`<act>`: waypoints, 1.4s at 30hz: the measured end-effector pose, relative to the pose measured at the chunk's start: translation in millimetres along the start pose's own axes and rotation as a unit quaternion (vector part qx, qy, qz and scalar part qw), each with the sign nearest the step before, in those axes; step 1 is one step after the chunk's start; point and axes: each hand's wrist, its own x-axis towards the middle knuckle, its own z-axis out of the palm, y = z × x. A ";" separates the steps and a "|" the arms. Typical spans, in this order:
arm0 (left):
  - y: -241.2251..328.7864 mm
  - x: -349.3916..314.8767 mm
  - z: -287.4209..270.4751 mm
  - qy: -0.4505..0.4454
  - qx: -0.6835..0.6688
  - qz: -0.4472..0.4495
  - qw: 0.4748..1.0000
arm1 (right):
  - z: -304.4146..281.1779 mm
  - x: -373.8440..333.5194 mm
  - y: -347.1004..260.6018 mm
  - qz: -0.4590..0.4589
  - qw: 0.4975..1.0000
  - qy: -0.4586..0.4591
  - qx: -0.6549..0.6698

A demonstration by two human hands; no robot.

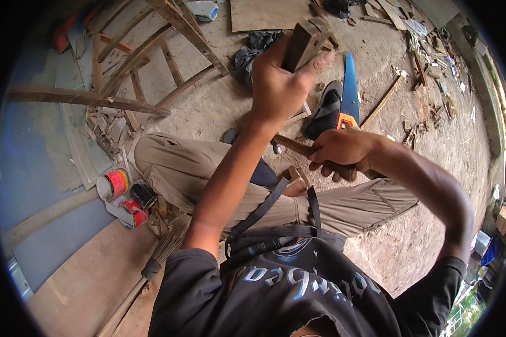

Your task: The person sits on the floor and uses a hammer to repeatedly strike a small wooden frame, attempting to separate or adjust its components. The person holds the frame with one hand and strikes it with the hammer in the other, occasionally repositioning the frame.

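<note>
My left hand [281, 78] is raised at the upper middle, its fingers and thumb closed around a short dark wooden block [303, 48]. Lower and to the right, my right hand [340, 151] grips the wooden handle of what looks like a hammer [295, 145]. Its far end passes by my left forearm, which partly hides the head. Just beyond my right hand a handsaw [350, 87] with a blue blade and orange handle lies beside my shoe [326, 109]. Between my legs sits another piece of wood [299, 177].
A wooden frame [135, 62] with crosspieces lies at the upper left. Paint-marked cans [113, 184] and a broom [166, 247] are beside my left leg. Black plastic [250, 56] lies beyond my left hand. Wood scraps [419, 67] litter the concrete floor at the right.
</note>
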 end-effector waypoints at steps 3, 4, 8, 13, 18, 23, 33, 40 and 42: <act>-11.6 17.7 -7.4 -0.056 0.036 -0.032 0.997 | 13.1 -2.8 -22.9 0.013 0.983 0.085 -0.162; -16.3 24.1 -10.3 -0.083 0.041 -0.029 0.995 | 20.1 -4.5 -32.8 0.000 0.970 0.099 -0.222; -21.8 36.9 -31.0 -0.136 -0.019 -0.091 0.986 | 24.5 11.5 -41.3 -0.049 0.920 0.103 -0.375; -29.1 33.7 -38.9 -0.083 0.018 0.004 0.996 | 36.0 15.3 -36.4 -0.090 0.902 0.130 -0.402; -17.4 38.0 -26.5 -0.094 0.089 -0.012 0.992 | 41.0 19.8 -17.7 -0.158 0.883 0.181 -0.403; -39.4 40.9 -12.5 -0.090 -0.068 0.011 0.994 | 51.0 18.7 -9.6 -0.186 0.878 0.233 -0.374; -37.1 37.3 -5.3 -0.070 0.017 0.016 0.997 | 77.7 15.1 -24.1 -0.104 0.929 0.285 -0.213; -41.2 40.9 -21.6 -0.093 0.006 -0.109 0.990 | 66.5 23.8 -19.4 -0.112 0.942 0.217 -0.231; -39.2 39.9 -24.7 -0.099 0.032 -0.026 0.994 | 60.2 15.1 -32.9 -0.026 0.983 0.176 -0.039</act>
